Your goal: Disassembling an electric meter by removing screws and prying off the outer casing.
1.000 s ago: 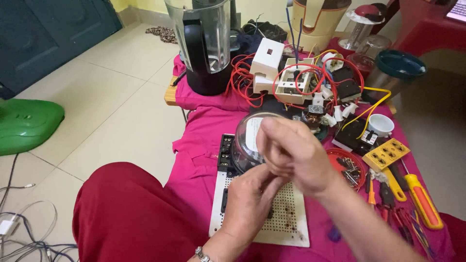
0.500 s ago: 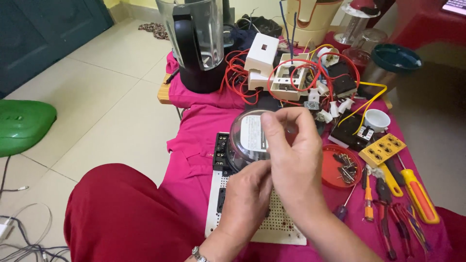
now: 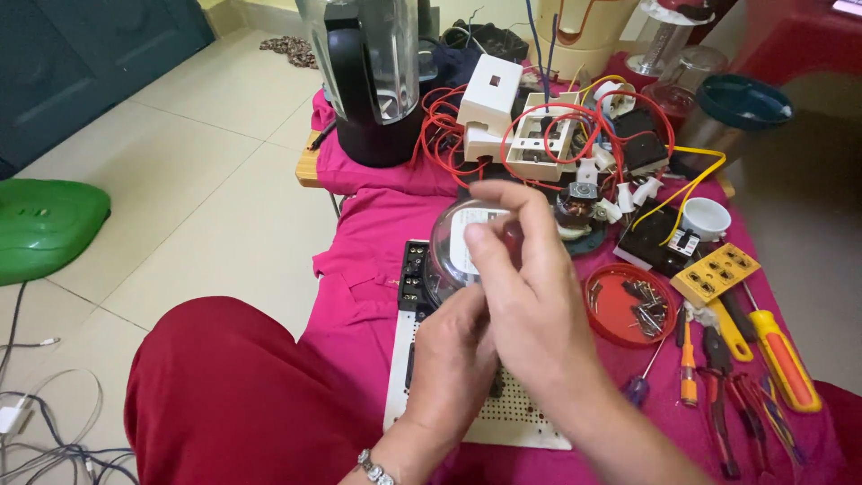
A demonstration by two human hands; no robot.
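Your left hand (image 3: 453,355) and right hand (image 3: 530,296) both grip the clear round meter (image 3: 453,251), raised above the perforated board (image 3: 503,413); mounting appears unfinished.

Round clear-domed meter (image 3: 453,247), glassy cover with a white face showing behind it. Held up tilted, dome turned toward the left. It sits just beyond the left fingers (image 3: 453,323), which cup its lower edge, and beside the right fingers (image 3: 503,242) crossing its right half (that side hidden).
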